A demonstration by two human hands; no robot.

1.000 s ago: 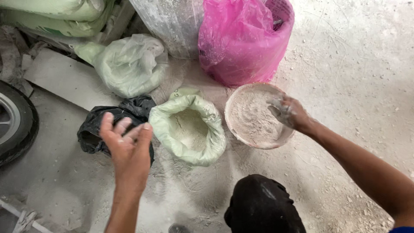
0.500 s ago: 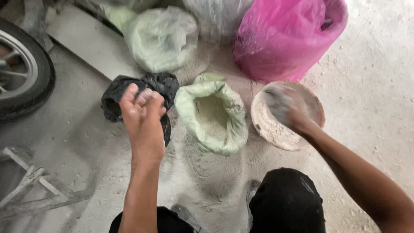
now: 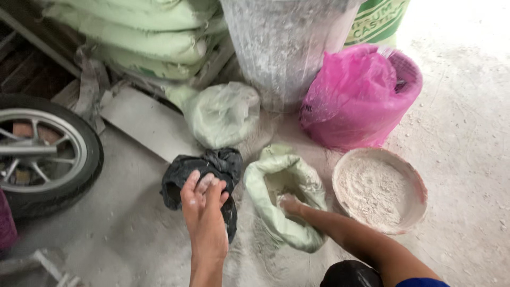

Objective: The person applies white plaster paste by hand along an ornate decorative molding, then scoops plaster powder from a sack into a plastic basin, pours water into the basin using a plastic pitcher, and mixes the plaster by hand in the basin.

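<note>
Dusty concrete floor point(image 3: 457, 175), stacked pale-green sacks point(image 3: 143, 37), a motorbike wheel point(image 3: 42, 154) at left.

Around the open pale-green sack point(image 3: 284, 199): black bag point(image 3: 204, 170) left, pink bag point(image 3: 356, 98) behind-right, stacked green sacks point(image 3: 138, 32) far behind-left.

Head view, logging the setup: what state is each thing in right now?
Green sack: open, top rolled down, right hand inside.
Black bag: open, crumpled; left hand at its rim.
Bowl: upright, holding pale powder.
Pink bag: upright, full.
Pale tied bag: closed.
</note>
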